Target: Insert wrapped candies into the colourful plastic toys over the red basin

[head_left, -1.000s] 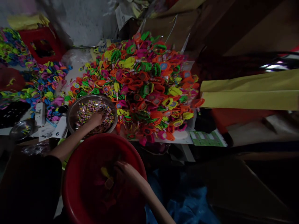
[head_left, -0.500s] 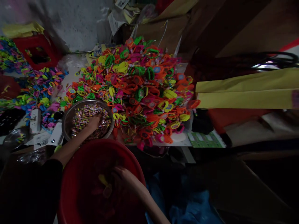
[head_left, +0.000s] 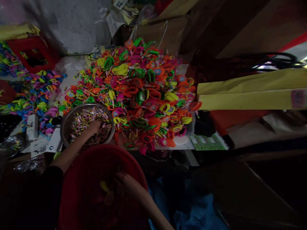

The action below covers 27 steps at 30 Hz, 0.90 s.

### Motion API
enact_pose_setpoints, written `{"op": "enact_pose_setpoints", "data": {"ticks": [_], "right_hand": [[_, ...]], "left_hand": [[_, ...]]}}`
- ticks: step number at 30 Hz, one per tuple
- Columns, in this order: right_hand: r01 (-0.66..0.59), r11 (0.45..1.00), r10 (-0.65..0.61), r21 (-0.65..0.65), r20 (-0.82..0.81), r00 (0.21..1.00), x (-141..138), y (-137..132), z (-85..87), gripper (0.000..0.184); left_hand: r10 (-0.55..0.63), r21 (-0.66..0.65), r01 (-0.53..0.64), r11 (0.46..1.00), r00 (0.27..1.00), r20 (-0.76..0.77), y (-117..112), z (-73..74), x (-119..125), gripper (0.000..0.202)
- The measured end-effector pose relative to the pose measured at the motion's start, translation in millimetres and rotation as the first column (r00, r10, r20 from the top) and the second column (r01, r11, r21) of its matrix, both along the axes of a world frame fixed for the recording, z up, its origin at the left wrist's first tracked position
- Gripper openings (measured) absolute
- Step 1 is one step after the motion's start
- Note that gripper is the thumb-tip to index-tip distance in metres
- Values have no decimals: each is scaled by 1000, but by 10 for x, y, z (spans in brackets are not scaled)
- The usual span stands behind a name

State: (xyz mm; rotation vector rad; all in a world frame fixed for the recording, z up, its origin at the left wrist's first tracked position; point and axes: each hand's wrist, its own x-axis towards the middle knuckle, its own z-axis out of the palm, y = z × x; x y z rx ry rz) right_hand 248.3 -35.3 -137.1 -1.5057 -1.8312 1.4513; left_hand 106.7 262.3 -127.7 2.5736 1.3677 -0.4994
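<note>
My left hand reaches into a steel bowl of small wrapped candy rolls. Its fingers point down among the candies, and their tips are hidden. Lower down, my right hand is inside a large red tub. Its fingers look curled inward, but it is too dark to make out what is between them. Beside that hand, deeper in the tub, a yellow toy watch shows dimly. Behind the bowl rises a big heap of colourful plastic toy watches.
A red stool stands at the left among more plastic pieces. A white power strip and a white device lie left of the bowl. Yellow card juts in from the right. Blue plastic lies below, right of the tub.
The whole view has shifted slightly, with things now a little further left. My left hand stays in the bowl and my right hand in the tub, with little other movement.
</note>
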Motion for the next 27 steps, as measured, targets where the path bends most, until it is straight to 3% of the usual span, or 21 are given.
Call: {"op": "enact_pose_setpoints", "data": {"ticks": [5, 13, 22, 27], "right_hand": [[-23, 1000, 24, -4, 34, 999, 15, 17, 6, 24], [-26, 1000, 26, 16, 31, 999, 14, 37, 100, 26], [-22, 1000, 22, -11, 41, 999, 4, 38, 96, 25], [-10, 1000, 10, -12, 29, 1000, 9, 31, 107, 25]], "left_hand": [[-33, -95, 30, 995, 999, -38, 86, 13, 8, 33], [76, -154, -67, 986, 996, 56, 57, -110, 4, 45], [147, -339, -109, 934, 985, 88, 246, -132, 30, 34], [185, -338, -118, 934, 967, 175, 209, -204, 77, 31]]}}
